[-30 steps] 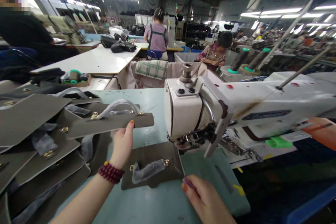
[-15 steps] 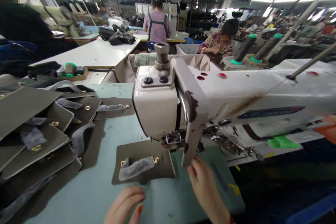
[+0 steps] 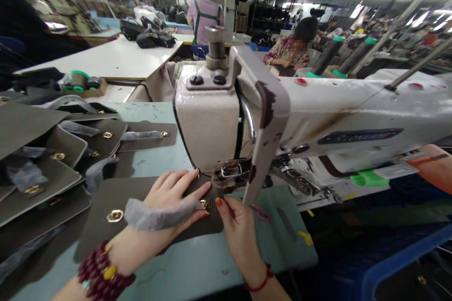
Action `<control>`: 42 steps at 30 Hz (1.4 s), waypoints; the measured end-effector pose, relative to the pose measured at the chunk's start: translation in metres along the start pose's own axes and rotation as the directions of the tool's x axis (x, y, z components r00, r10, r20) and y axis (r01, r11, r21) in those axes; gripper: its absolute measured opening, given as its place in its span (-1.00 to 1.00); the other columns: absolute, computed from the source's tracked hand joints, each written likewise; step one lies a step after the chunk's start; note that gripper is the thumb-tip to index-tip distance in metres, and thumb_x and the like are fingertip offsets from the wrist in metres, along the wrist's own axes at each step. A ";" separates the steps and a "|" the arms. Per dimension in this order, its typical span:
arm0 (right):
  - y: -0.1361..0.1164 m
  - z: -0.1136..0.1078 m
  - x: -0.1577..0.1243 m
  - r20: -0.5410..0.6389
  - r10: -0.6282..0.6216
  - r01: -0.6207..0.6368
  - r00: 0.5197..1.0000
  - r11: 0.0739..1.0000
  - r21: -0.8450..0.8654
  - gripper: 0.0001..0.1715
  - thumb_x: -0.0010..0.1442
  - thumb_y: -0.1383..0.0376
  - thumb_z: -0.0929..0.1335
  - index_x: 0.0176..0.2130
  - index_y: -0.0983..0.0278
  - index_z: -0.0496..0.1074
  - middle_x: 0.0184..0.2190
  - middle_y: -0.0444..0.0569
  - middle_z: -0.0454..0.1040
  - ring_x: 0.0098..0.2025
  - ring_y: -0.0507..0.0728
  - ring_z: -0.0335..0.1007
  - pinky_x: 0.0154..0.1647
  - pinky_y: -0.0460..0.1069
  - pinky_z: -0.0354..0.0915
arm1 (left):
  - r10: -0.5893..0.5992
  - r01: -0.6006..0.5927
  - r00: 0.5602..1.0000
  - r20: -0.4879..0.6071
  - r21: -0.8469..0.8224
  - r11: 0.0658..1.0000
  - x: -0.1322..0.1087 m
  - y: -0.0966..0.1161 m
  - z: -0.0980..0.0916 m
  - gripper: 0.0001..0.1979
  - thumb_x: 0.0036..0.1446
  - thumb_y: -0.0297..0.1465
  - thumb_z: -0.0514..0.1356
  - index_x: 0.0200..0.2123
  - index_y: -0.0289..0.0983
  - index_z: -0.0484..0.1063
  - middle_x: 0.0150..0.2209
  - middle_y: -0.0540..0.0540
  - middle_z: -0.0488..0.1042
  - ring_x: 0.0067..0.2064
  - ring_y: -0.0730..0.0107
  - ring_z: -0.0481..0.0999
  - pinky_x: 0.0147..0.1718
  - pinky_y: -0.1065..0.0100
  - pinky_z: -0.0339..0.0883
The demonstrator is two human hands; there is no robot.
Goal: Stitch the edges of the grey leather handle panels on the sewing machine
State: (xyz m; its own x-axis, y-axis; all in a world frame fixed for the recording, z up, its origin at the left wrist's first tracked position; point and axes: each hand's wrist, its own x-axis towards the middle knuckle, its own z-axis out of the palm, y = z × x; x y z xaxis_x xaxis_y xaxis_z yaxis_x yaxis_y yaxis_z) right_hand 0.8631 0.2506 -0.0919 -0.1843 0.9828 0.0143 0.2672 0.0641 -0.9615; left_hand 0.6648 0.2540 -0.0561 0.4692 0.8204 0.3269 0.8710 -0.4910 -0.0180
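Observation:
Under the head of a white sewing machine lies a grey-brown bag panel with gold fittings. Its handle, wrapped in cloudy film, arches over my left hand. That hand is open, fingers spread flat on the panel close to the needle area. My right hand is closed at the panel's right edge, thumb and forefinger pinched together just below the presser foot. What lies between those fingertips is partly hidden, but the panel's edge runs into them.
Similar panels with wrapped handles are piled on the left of the pale green table. A pink-edged object lies right of my right hand. A blue crate stands low at right. Co-workers sit beyond the machine.
My left hand has moved forward onto a panel and under its handle. My right hand has come left to the panel's edge. A panel now extends farther left from the needle area.

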 end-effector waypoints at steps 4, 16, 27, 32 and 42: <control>0.002 0.000 0.001 0.002 0.053 -0.053 0.999 0.996 0.078 -0.52 0.36 0.10 0.23 -0.50 0.31 0.30 -0.58 -0.19 0.12 -0.50 -0.01 0.00 -0.50 -0.10 -0.06 | -0.014 0.019 0.998 -0.053 0.096 0.995 0.002 0.013 -0.001 -0.61 0.17 -0.11 0.17 0.01 -0.11 0.51 0.00 -0.29 0.49 0.00 -0.11 0.42 -0.08 -0.04 0.33; -0.001 -0.007 0.011 -0.011 0.041 -0.040 0.999 0.999 0.032 -0.44 0.32 0.05 0.22 -0.57 0.33 0.33 -0.60 -0.13 0.24 -0.49 0.02 0.15 -0.49 -0.12 0.08 | -0.095 0.094 0.995 0.017 0.066 0.993 0.009 0.015 -0.007 -0.59 0.22 -0.09 0.10 0.05 -0.12 0.47 -0.06 -0.23 0.51 0.00 -0.10 0.41 -0.10 -0.03 0.32; 0.005 -0.005 0.015 -0.033 0.042 -0.039 0.999 0.996 0.086 -0.47 0.31 0.06 0.25 -0.51 0.33 0.45 -0.60 -0.09 0.36 -0.47 0.07 0.29 -0.45 -0.11 0.21 | -0.122 0.122 0.992 -0.007 -0.008 0.992 0.012 0.012 -0.004 -0.64 0.20 -0.12 0.17 -0.02 -0.15 0.49 -0.11 -0.15 0.54 -0.01 -0.02 0.42 -0.03 -0.01 0.25; 0.004 -0.007 0.011 -0.022 0.041 -0.039 0.999 0.995 0.093 -0.51 0.31 0.07 0.25 -0.49 0.31 0.45 -0.56 -0.08 0.38 -0.44 0.08 0.31 -0.48 -0.12 0.20 | -0.062 0.062 0.997 -0.045 -0.001 0.998 0.013 0.010 -0.005 -0.63 0.18 -0.11 0.19 -0.01 -0.15 0.49 -0.18 -0.13 0.57 -0.12 0.04 0.49 -0.07 0.05 0.22; 0.024 -0.012 -0.001 0.201 0.214 -0.290 0.956 0.796 0.531 -0.45 0.28 -0.08 0.26 -0.34 0.32 0.50 -0.45 -0.06 0.43 -0.48 0.06 0.42 -0.49 -0.12 0.36 | -0.067 0.056 0.996 -0.061 -0.175 0.983 0.011 0.001 -0.002 -0.58 0.27 -0.05 0.04 -0.20 -0.20 0.55 -0.25 -0.11 0.62 -0.16 0.10 0.57 -0.09 0.09 0.32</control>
State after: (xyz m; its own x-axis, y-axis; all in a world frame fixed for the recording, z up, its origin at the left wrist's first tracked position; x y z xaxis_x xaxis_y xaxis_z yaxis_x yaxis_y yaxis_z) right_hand 0.8809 0.2537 -0.1118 -0.3095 0.9182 -0.2471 -0.2363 -0.3259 -0.9154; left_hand 0.6704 0.2622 -0.0502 0.3997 0.8320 0.3848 0.8567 -0.4883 0.1660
